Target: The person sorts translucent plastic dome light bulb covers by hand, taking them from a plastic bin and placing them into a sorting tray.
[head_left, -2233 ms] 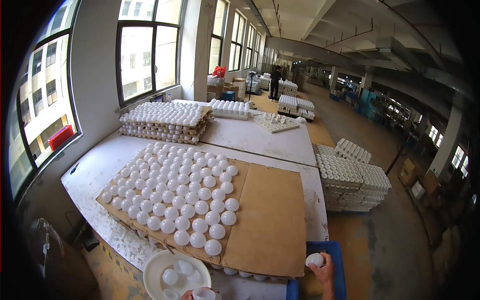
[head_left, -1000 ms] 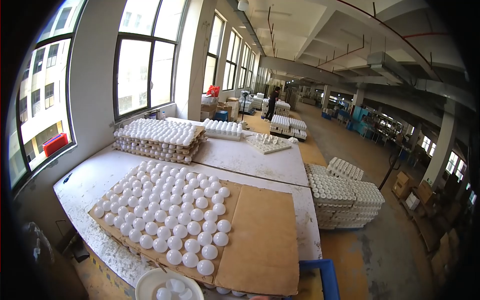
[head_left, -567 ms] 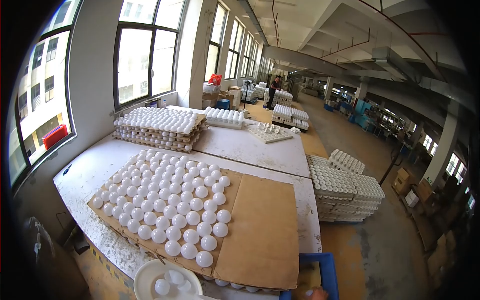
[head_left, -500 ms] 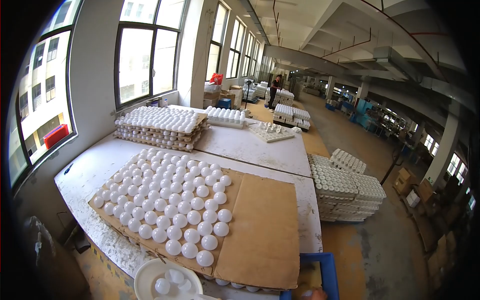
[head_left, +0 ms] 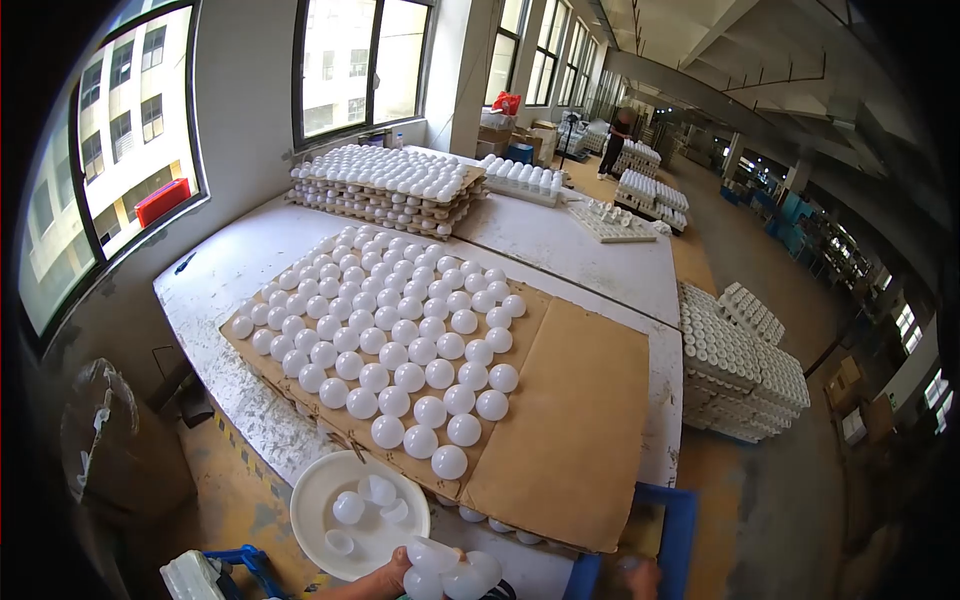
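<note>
At the bottom edge, my left hand is closed around several white plastic bulb covers bunched together. My right hand is low over the blue crate, partly cut off and blurred; its fingers do not show clearly. Between the hands and the far windows lies a brown cardboard sheet with rows of white bulb covers standing on its left part. Left of my left hand, a round white basin contains a few loose covers, some of them looking like cut or open pieces.
The white table carries stacked layers of covers at the back and a tray with small parts. Stacked trays stand right of the table. A bagged bin is at left. Another person stands far off.
The view has tilted down and turned, so things sit further right and higher. My left hand with the bulb covers has come into view; my right hand stays at the blue crate.
</note>
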`<action>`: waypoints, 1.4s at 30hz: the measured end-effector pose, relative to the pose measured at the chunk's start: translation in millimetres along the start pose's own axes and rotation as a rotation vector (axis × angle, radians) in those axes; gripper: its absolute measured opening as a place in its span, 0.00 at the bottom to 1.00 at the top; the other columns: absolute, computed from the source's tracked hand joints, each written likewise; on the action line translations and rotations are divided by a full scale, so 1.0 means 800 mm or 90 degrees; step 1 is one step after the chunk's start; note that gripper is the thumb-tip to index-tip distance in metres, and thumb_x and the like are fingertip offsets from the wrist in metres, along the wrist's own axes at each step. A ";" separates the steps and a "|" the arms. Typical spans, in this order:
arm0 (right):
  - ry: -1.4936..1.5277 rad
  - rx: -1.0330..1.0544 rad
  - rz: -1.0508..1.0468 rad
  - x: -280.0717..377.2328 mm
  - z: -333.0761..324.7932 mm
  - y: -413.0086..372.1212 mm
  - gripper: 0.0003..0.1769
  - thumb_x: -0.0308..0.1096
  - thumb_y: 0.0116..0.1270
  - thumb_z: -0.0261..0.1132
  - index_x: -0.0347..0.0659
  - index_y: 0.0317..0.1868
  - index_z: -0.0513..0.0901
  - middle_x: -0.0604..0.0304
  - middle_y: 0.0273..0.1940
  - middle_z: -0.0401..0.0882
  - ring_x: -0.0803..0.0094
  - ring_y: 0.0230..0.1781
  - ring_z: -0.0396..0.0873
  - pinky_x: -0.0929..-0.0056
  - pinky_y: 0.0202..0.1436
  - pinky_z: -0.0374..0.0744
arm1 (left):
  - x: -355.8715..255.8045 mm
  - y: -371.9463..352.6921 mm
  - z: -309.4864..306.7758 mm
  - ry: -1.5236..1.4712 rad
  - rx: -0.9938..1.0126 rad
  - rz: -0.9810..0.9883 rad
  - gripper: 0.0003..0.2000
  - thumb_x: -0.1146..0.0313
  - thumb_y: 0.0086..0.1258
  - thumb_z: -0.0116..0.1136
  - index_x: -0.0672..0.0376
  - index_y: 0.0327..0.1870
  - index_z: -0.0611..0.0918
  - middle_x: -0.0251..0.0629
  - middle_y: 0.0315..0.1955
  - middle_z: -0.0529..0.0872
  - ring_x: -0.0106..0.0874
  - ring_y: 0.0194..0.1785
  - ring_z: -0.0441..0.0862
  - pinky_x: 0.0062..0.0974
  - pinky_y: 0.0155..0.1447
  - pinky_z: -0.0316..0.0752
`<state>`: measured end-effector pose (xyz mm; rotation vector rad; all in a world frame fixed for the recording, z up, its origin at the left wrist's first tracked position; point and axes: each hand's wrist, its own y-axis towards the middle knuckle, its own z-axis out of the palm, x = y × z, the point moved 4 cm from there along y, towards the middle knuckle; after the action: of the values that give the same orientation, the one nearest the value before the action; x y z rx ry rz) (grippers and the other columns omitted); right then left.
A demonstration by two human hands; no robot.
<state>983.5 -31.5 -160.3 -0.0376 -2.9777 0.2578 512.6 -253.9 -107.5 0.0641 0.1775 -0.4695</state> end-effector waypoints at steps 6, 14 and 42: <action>0.450 -0.298 -0.097 0.122 -0.183 0.040 0.31 0.38 0.51 0.71 0.33 0.54 0.76 0.49 0.47 0.80 0.60 0.43 0.81 0.64 0.46 0.78 | -0.039 0.011 0.004 0.028 -0.018 0.041 0.58 0.30 0.35 0.69 0.63 0.66 0.64 0.56 0.57 0.72 0.56 0.55 0.75 0.53 0.47 0.78; 0.450 -0.168 -0.326 0.416 -0.245 0.215 0.33 0.43 0.50 0.73 0.38 0.56 0.75 0.49 0.47 0.82 0.60 0.44 0.82 0.64 0.48 0.79 | -0.076 0.008 0.004 0.035 -0.053 0.097 0.58 0.30 0.36 0.69 0.63 0.66 0.64 0.56 0.57 0.72 0.56 0.55 0.75 0.53 0.47 0.78; 0.444 0.305 -0.959 0.618 -0.239 0.082 0.32 0.30 0.55 0.72 0.40 0.62 0.74 0.53 0.50 0.78 0.64 0.45 0.79 0.69 0.46 0.80 | -0.141 0.012 -0.030 -0.034 -0.258 0.242 0.57 0.29 0.36 0.68 0.63 0.65 0.66 0.56 0.58 0.71 0.56 0.53 0.76 0.55 0.48 0.79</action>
<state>524.9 83.9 88.2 1.6090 -1.5371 0.5297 414.2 -192.6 -110.3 -0.3066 0.2001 -0.0499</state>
